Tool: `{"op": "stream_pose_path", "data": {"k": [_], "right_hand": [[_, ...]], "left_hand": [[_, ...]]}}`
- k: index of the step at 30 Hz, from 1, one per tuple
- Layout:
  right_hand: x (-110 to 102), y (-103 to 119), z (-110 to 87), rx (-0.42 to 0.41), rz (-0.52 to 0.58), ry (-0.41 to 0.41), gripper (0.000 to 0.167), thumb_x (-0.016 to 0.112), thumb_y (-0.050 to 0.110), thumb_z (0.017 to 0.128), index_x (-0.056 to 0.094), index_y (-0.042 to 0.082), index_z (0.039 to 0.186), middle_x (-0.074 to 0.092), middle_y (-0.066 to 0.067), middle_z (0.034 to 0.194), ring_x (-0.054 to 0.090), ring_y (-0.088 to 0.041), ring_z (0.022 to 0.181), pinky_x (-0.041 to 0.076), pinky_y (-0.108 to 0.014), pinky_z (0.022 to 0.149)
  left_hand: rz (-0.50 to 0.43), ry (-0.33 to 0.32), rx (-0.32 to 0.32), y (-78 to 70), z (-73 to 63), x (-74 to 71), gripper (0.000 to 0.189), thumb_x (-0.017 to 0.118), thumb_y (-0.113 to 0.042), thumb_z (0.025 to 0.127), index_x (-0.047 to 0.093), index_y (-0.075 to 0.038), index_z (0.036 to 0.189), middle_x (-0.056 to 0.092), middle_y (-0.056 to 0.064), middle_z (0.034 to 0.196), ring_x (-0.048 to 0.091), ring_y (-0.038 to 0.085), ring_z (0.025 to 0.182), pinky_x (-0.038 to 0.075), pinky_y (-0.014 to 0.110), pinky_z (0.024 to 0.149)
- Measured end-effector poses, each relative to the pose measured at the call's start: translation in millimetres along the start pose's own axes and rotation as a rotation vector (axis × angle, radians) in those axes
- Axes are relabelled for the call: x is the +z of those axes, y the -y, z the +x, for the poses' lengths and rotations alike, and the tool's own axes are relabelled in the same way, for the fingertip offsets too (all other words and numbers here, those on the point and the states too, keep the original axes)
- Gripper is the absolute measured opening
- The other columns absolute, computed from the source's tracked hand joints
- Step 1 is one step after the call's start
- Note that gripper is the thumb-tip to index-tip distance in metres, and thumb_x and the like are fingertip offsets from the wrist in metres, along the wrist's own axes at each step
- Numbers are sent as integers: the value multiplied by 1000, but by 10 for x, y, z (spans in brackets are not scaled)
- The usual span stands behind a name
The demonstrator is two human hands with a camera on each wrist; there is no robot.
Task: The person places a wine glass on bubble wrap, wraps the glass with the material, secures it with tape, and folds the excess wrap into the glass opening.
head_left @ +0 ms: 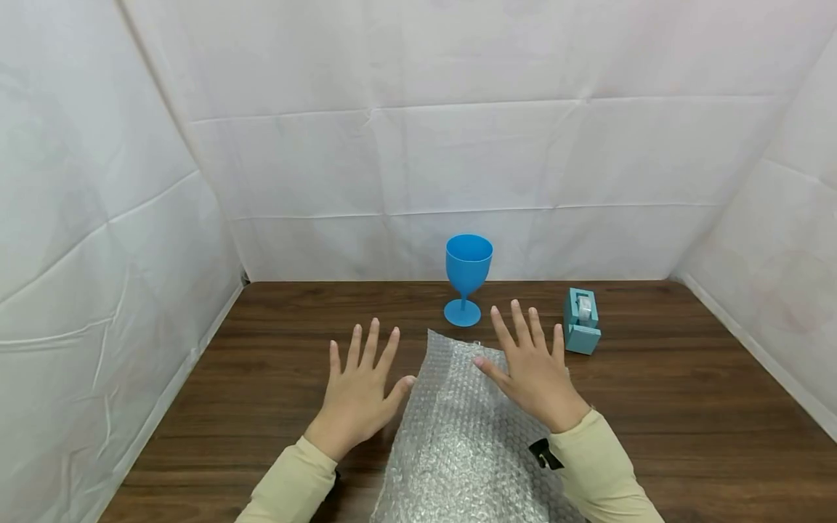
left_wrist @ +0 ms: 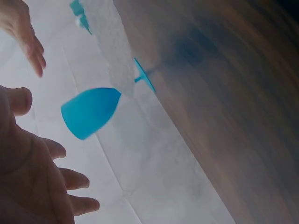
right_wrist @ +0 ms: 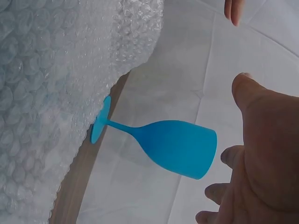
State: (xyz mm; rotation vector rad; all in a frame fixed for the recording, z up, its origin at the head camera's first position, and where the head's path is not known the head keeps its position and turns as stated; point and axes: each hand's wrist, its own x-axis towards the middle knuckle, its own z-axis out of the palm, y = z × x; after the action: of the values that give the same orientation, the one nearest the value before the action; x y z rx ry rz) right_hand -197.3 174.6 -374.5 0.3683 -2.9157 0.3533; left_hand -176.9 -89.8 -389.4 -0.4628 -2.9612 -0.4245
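Blue goblet [head_left: 468, 270] upright near the back edge of the wooden table [head_left: 275, 363], its inner wall visible; tape dispenser [head_left: 582, 340], right, holds a roll [head_left: 585, 308]. Bubble wrap [head_left: 458, 443] nearer, table extending on both sides. Left hand [head_left: 357, 398] and right hand [head_left: 532, 376] apart, fingers spread; right hand's contact with wrap uncertain.

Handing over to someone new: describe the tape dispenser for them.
On the brown table, find the goblet near the back. To its right sits the tape dispenser: a squat teal block with a pale roll, unlike the stemmed goblet.
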Motion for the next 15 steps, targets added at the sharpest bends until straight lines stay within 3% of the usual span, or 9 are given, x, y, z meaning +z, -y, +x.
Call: {"op": "stream_pose_path", "data": {"k": [3,6,11,15], "right_hand": [[-3,-32,3,-24,20,27,76,51,53,95,18,21,155,10,-15,162,6,-44,147,-3,-69,111],[-8,-103,-2,-76,26,60,70,53,49,95,25,23,154,16,-12,161,10,-44,146,-1,-70,110],[5,-282,11,-193,20,118,63,57,43,94,35,24,150,25,-11,159,18,-45,144,3,-71,109],[45,-430,32,-278,19,193,60,54,44,96,36,24,150,27,-12,158,21,-44,144,8,-71,109]], "left_hand": [[13,51,27,-99,-68,-15,70,36,-56,99,14,-22,156,2,13,162,0,38,148,-4,64,114],[40,96,97,-267,-172,-11,67,38,-54,99,17,-24,155,4,12,162,4,39,148,4,65,114],[77,200,290,-583,-388,53,62,37,-53,100,21,-28,154,9,9,161,12,38,147,14,66,112],[143,301,458,-745,-547,137,63,32,-58,99,19,-32,154,17,6,161,21,35,146,25,63,110]]}}
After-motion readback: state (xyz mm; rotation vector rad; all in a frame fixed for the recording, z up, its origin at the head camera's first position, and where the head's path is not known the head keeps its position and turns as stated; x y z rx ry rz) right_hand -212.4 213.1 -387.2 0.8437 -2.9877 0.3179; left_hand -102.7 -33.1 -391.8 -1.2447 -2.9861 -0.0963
